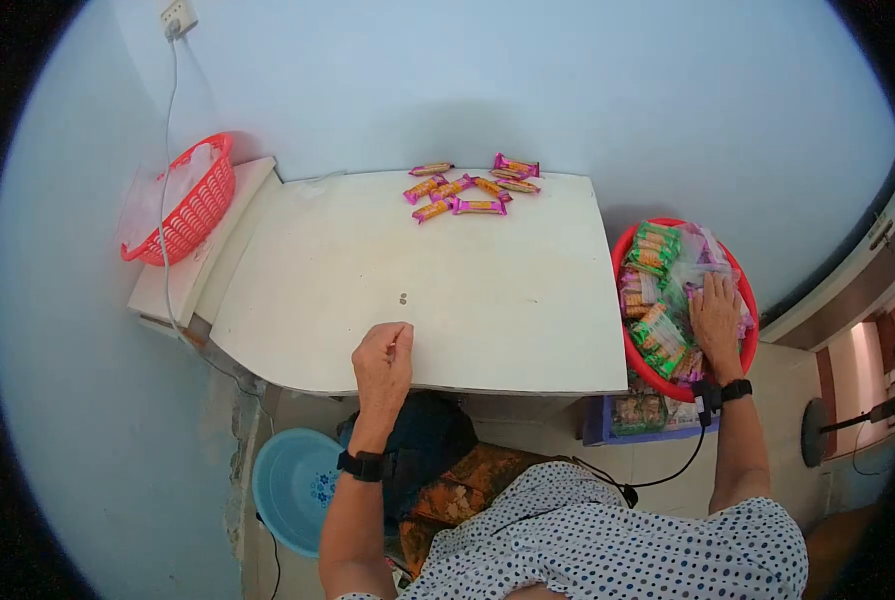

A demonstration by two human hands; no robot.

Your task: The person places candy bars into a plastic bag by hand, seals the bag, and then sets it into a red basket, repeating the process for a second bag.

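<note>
My left hand [383, 362] is closed in a loose fist over the front edge of the white table [318, 240], and nothing shows sticking out of it. Just beyond it, two small dark spots [403, 298] mark the tabletop. To the right, my right hand [716, 318] lies with fingers stretched out on the packets and clear plastic in a red basket [752, 300]. Green-wrapped snack packs [660, 338] and pink-purple ones fill this basket. Several small pink-and-orange wrapped snack bars [452, 188] lie loosely grouped at the table's back edge.
On the left, a pink-red basket [193, 205] holding clear plastic leans on a white ledge. A white cable [168, 200] hangs from the wall socket. Below are a blue basin [293, 490] and a purple crate [596, 425]. A black cable [673, 478] runs to my right wrist.
</note>
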